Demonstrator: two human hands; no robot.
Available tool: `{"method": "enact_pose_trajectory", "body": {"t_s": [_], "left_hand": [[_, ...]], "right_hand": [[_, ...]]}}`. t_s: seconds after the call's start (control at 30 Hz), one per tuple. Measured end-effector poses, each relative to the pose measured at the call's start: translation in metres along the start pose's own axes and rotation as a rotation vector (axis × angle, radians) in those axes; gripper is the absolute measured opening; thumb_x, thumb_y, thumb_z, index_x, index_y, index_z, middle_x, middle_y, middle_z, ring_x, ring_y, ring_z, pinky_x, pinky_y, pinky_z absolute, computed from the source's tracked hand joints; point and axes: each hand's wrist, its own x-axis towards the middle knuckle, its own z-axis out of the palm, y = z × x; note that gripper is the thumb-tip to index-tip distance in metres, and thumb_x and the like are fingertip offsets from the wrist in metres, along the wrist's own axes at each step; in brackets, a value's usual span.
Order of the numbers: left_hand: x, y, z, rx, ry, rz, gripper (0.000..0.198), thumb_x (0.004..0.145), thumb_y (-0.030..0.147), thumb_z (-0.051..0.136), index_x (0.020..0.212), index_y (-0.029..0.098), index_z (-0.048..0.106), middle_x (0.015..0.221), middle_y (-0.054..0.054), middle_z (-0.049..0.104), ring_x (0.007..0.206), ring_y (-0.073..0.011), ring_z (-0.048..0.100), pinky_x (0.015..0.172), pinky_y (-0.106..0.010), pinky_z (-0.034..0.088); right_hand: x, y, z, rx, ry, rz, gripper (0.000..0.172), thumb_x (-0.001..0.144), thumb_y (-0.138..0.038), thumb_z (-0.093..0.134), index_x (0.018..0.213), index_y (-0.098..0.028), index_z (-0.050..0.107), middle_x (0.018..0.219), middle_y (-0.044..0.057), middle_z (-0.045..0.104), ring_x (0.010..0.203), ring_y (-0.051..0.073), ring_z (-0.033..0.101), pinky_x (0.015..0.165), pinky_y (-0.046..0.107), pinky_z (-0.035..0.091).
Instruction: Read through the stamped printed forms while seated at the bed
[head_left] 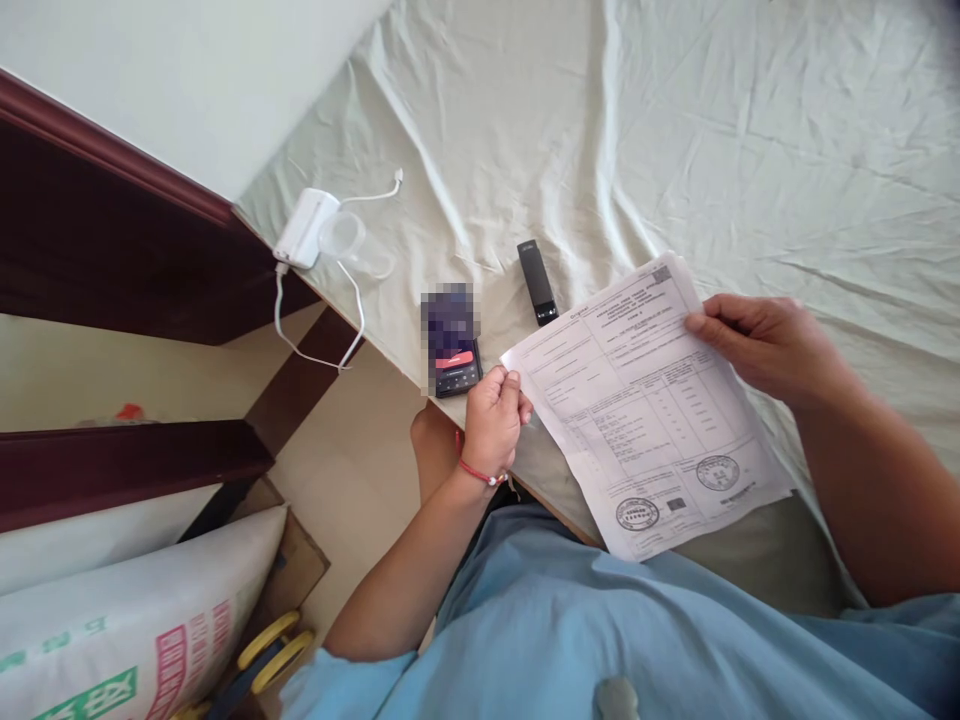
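A printed paper document (645,420) with tables, text and two round stamps is held up over the bed's edge, tilted toward me. At its left upper corner, my left hand (495,415) pinches the sheet between thumb and curled fingers; a red string bracelet circles that wrist. My right hand (769,340) grips the right edge, thumb on top and fingers partly behind the paper. Just left of my left hand lies a phone (456,375) with its screen partly pixelated. Beyond the paper's top edge rests a slim black device (536,282), its exact kind unclear.
Pale wrinkled cloth (495,120) covers the surface. Near its left edge sit a white charger (307,228) with a cable looping over the side and a clear plastic cup (352,240) on its side. Dark wood furniture (112,200) and a printed white sack (150,610) stand at left.
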Motion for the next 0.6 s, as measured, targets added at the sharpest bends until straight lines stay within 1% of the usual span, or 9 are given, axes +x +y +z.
{"method": "enact_pose_trajectory", "body": {"t_s": [0.2, 0.33, 0.4, 0.5, 0.6], "left_hand": [[-0.0023, -0.0024, 0.0005, -0.019, -0.055, -0.014, 0.044, 0.092, 0.047, 0.074, 0.070, 0.021, 0.047, 0.055, 0.006, 0.046, 0.046, -0.0053, 0.047, 0.047, -0.019, 0.033], [-0.0022, -0.0049, -0.0004, 0.023, -0.063, 0.001, 0.048, 0.092, 0.058, 0.073, 0.072, 0.021, 0.049, 0.052, 0.005, 0.048, 0.045, -0.0069, 0.047, 0.046, -0.020, 0.033], [-0.0020, -0.0054, -0.0007, 0.041, -0.061, 0.006, 0.051, 0.091, 0.061, 0.072, 0.070, 0.021, 0.048, 0.051, 0.005, 0.047, 0.044, -0.0065, 0.046, 0.045, -0.020, 0.032], [-0.0013, -0.0028, 0.0007, 0.001, -0.069, -0.028, 0.052, 0.089, 0.058, 0.076, 0.068, 0.020, 0.047, 0.052, 0.006, 0.044, 0.042, -0.0051, 0.044, 0.044, -0.019, 0.029], [0.0008, 0.0040, 0.0044, -0.084, -0.094, -0.125, 0.051, 0.087, 0.049, 0.080, 0.066, 0.019, 0.046, 0.055, 0.007, 0.041, 0.042, -0.0031, 0.042, 0.043, -0.017, 0.026]], "right_hand": [[0.0024, 0.0012, -0.0005, -0.069, 0.001, -0.022, 0.042, 0.100, -0.055, 0.059, 0.074, -0.022, 0.060, 0.062, -0.001, 0.050, 0.059, 0.013, 0.043, 0.056, 0.033, 0.033], [0.0007, 0.0021, -0.0012, -0.078, 0.003, -0.027, 0.042, 0.100, -0.055, 0.059, 0.074, -0.022, 0.058, 0.063, -0.001, 0.050, 0.060, 0.013, 0.043, 0.057, 0.033, 0.033], [-0.0010, 0.0010, -0.0022, -0.064, -0.007, -0.022, 0.041, 0.100, -0.053, 0.059, 0.073, -0.021, 0.058, 0.063, -0.001, 0.049, 0.061, 0.013, 0.043, 0.058, 0.033, 0.033], [-0.0019, 0.0014, -0.0028, -0.039, -0.018, 0.003, 0.041, 0.101, -0.052, 0.059, 0.073, -0.021, 0.058, 0.063, -0.001, 0.050, 0.061, 0.014, 0.044, 0.058, 0.033, 0.034], [0.0027, 0.0092, 0.0002, 0.061, -0.049, 0.068, 0.040, 0.100, -0.056, 0.060, 0.079, -0.022, 0.064, 0.068, 0.001, 0.057, 0.063, 0.016, 0.049, 0.058, 0.033, 0.036]]}}
